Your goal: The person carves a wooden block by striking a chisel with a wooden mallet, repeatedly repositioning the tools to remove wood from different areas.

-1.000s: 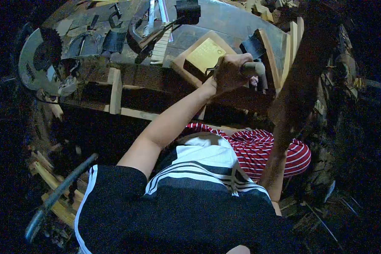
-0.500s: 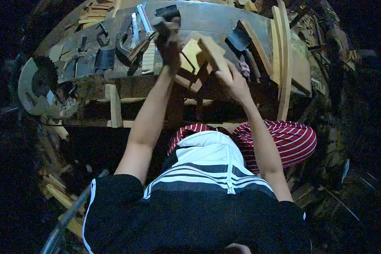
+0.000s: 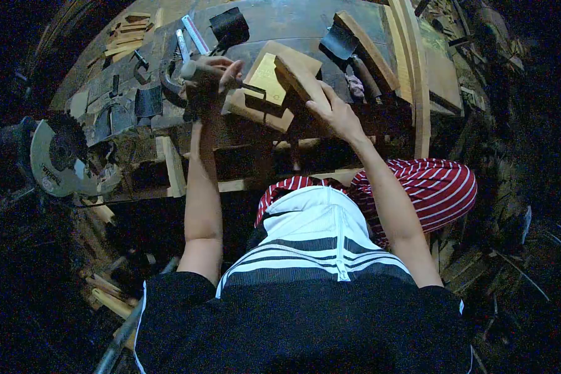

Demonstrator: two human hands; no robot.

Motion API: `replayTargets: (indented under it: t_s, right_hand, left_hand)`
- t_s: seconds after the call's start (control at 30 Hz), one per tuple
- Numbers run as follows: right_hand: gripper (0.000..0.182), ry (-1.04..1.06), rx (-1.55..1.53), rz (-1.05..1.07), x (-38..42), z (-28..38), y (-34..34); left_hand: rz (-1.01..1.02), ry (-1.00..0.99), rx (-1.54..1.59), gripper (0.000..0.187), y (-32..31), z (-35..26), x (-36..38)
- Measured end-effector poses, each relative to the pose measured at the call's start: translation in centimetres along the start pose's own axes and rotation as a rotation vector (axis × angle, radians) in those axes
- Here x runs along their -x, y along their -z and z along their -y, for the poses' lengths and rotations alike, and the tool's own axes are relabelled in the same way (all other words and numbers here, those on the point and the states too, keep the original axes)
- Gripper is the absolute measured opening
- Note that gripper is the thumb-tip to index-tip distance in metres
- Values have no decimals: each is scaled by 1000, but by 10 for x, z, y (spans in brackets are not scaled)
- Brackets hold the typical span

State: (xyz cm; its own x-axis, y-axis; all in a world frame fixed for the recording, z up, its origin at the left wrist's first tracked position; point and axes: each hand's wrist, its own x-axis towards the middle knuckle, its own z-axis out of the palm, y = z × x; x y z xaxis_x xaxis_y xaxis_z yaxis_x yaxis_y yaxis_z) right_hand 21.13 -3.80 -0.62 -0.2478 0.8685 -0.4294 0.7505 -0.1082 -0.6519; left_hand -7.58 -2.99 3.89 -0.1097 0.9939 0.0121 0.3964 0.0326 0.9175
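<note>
My left hand [image 3: 213, 81] curls its fingers round a grey-ended tool [image 3: 196, 70]; my right hand [image 3: 338, 117] pinches a wooden block [image 3: 301, 77] by the yellow plate [image 3: 263, 76]. The saw guard's [image 3: 48, 163] lettering is too small to read.

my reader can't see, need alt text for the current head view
At a cluttered workbench, a person's left hand grips a thick-handled tool with a thin bent shaft, while the right hand holds a wooden block by a yellow plate. A circular saw is at left.
</note>
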Motion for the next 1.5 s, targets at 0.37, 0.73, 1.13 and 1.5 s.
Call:
replayTargets:
  t_s: [0.37,0.73,1.13,1.5]
  right_hand:
    - [71,16,80,-34,-4,-4,-3]
    - [71,39,37,-36,-7,-6,-1]
    - [74,-31,12,30,-2,6,7]
    - [71,13,32,-16,-9,1,7]
  left_hand:
    - [-535,9,1026,19,-48,3,-5]
    - [-502,-43,1112,21,-64,24,-9]
    - [-569,-107,1015,21,-68,5,4]
    - [-494,37,303,17,-94,-9,15]
